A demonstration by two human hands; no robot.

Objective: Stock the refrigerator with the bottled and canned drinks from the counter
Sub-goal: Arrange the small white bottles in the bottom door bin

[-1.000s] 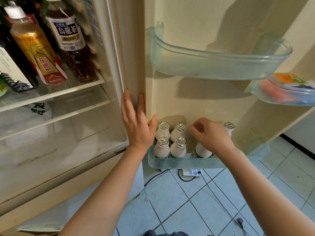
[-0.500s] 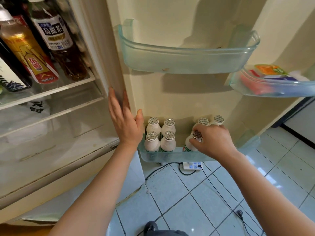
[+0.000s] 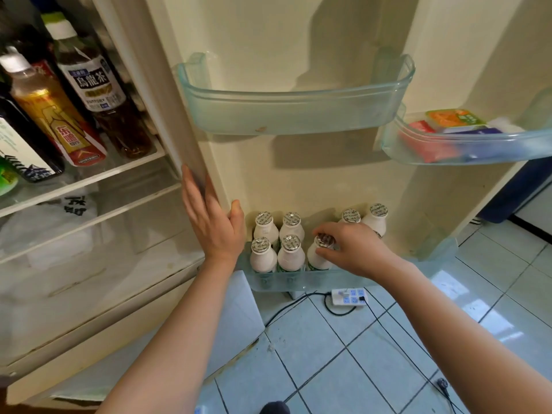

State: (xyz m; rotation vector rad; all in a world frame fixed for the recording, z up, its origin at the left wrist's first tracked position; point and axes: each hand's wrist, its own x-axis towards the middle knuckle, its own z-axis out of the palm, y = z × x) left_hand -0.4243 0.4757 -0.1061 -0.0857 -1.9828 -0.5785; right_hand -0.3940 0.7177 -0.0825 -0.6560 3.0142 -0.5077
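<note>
Several small white bottles with foil caps stand in the bottom door bin of the open refrigerator. My right hand pinches the neck of one small white bottle in the front row, beside two others. Two more bottles stand behind my right hand. My left hand rests flat with straight fingers on the edge of the refrigerator frame, left of the bin. Tall tea bottles stand on the shelf inside at upper left.
An empty clear door bin hangs above the bottles. A second bin at right holds coloured packets. A power strip and cables lie on the tiled floor under the door. A plastic bag lies on a lower shelf.
My right hand has slid a bottle leftward along the bin to stand beside the front pair, uncovering two bottles behind it. My left hand stays on the frame; the view has shifted.
</note>
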